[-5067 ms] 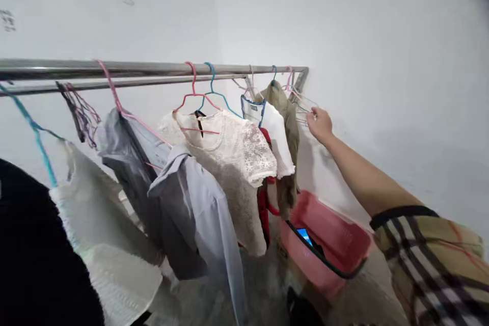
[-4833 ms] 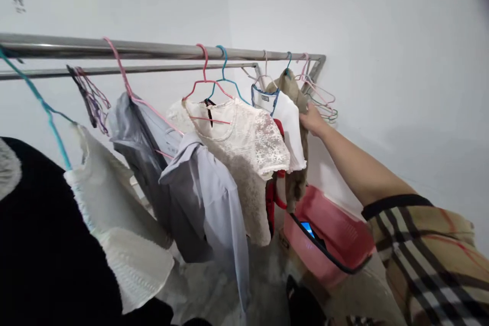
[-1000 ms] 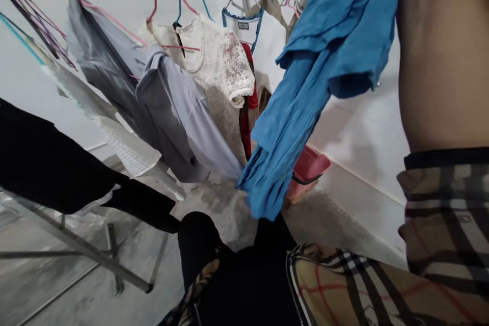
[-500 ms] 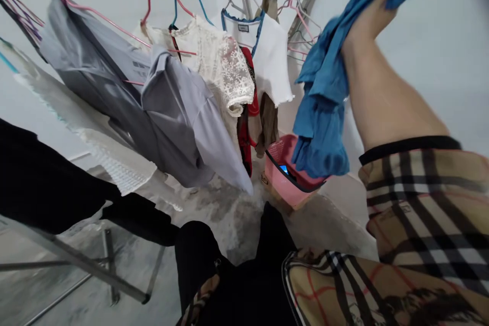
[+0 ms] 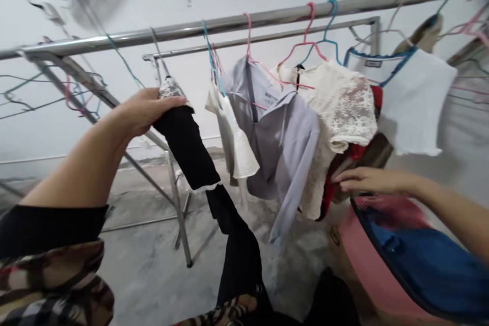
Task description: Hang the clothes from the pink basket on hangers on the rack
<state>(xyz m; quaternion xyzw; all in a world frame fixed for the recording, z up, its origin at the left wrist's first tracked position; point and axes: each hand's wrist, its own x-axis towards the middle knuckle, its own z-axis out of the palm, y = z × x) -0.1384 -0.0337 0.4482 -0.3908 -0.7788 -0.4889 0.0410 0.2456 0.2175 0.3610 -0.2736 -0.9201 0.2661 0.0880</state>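
Observation:
My left hand (image 5: pixel 143 107) is closed on the upper part of a black garment (image 5: pixel 187 145) with white lace trim, hanging from the rail on a hanger. My right hand (image 5: pixel 370 181) holds nothing, its fingers stretched out toward the hanging clothes, just above the pink basket (image 5: pixel 369 265). Inside that basket lies a blue garment (image 5: pixel 435 260), blurred. Nearest to the right fingers hang a cream lace top (image 5: pixel 347 107) and a partly hidden red garment (image 5: pixel 326 196). A grey hooded jacket (image 5: pixel 275 132) hangs between my hands.
A metal rail (image 5: pixel 267 19) crosses the view, carrying the hangers. A white top with blue trim (image 5: pixel 416 97) hangs at the right, a small white garment (image 5: pixel 237 137) nearer the left. Metal rack legs (image 5: pixel 179 214) stand on the concrete floor (image 5: pixel 137 265). Bare hangers (image 5: pixel 46 97) show far left.
The view has swung left. The blue garment, raised in my right hand before, is now in the pink basket and that hand is empty. My left hand has come into view on the black garment.

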